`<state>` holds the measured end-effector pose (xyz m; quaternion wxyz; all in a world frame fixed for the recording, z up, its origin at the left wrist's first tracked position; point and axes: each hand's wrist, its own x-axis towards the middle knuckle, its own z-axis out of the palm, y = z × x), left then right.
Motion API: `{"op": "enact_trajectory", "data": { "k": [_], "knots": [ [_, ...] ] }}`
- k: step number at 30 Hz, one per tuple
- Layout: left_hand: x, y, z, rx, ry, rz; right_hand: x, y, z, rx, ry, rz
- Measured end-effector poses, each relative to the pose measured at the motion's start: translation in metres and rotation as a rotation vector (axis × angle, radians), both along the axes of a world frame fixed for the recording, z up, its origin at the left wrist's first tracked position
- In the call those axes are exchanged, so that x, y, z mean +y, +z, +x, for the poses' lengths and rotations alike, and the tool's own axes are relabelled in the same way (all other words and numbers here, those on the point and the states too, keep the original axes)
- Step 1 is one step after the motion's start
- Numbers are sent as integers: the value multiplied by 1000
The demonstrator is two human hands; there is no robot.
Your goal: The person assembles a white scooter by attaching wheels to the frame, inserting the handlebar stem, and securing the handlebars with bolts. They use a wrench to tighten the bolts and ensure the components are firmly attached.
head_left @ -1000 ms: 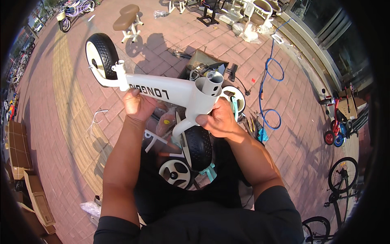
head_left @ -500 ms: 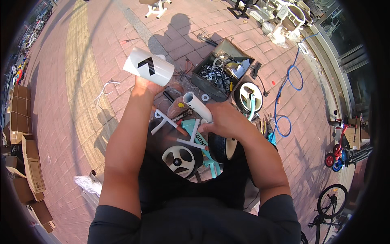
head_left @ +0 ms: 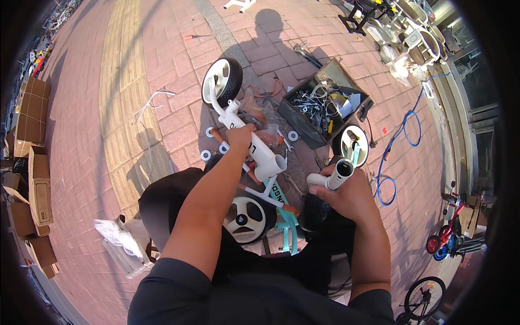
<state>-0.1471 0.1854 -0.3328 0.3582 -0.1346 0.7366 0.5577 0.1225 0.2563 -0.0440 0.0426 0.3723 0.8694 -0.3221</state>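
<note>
My left hand (head_left: 239,138) is closed around the thick white tube of a small bike frame (head_left: 262,155). At the frame's far end is a wheel (head_left: 219,81) with a white rim and black tyre; its near end is an open tube mouth. My right hand (head_left: 351,194) grips a white tube piece (head_left: 341,172), its open end up and a shorter branch pointing left. The two parts are apart. Below them, between my legs, lie a teal bike frame (head_left: 287,219), a cream-spoked wheel (head_left: 244,219) and white handlebars with orange grips (head_left: 262,196).
An open toolbox (head_left: 325,103) full of loose hardware and tools stands ahead to the right. Near it are another wheel (head_left: 351,146) and a white washer (head_left: 293,136). A blue hose (head_left: 392,146) curls at right. Cardboard boxes (head_left: 32,114) line the left, with a red small bike (head_left: 452,222) far right.
My left hand has turned the white frame, so its side and wheel now show, and brought it lower and to the right. My right hand has moved right, tilting its tube piece upright.
</note>
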Motion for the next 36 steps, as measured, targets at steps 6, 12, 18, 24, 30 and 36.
{"op": "enact_trajectory", "data": {
  "k": [6,12,18,24,30,36],
  "knots": [
    [-7,-42,53,245,-135,-196,2,-12,-6,65,-35,-113],
    [-46,-73,18,442,-372,-542,9,-14,-13,174,132,-90],
    [-97,-119,-23,546,-823,-759,11,-8,-23,77,207,-76],
    [-105,-148,-29,780,-977,-772,13,-9,-28,79,171,-131],
    [-111,-172,-28,983,-846,-728,13,-11,-25,87,192,-96],
    [-114,-167,-35,918,-606,-745,14,-14,-18,81,165,-86]
  ]
}}
